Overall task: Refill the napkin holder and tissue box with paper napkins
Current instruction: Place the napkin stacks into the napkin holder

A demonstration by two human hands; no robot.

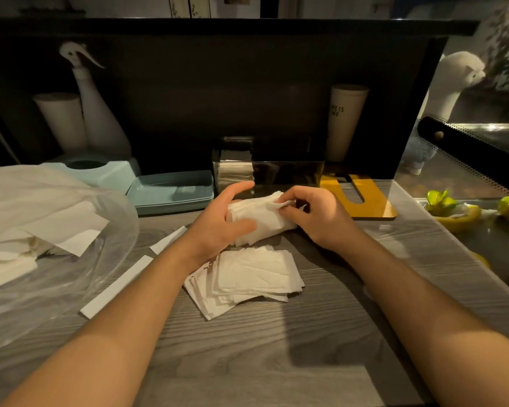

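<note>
My left hand (221, 220) grips a thick stack of white paper napkins (259, 218) from its left side, thumb across the front. My right hand (312, 214) pinches the stack's top right corner between thumb and fingers. A second loose pile of napkins (247, 276) lies spread on the grey wooden counter (276, 348) just in front of my hands. Behind the held stack stands a shiny metal napkin holder (288, 171). To its left sit a pale blue tissue box (100, 170) and its separate blue lid or tray (171, 190).
A clear plastic bag with more napkins (41, 230) fills the left. Paper strips (115, 289) lie near it. A yellow board (362, 195), a white cup (346, 121), a spray bottle (97, 113) and a paper roll (62, 121) stand at the back. A glass case (482, 201) borders the right.
</note>
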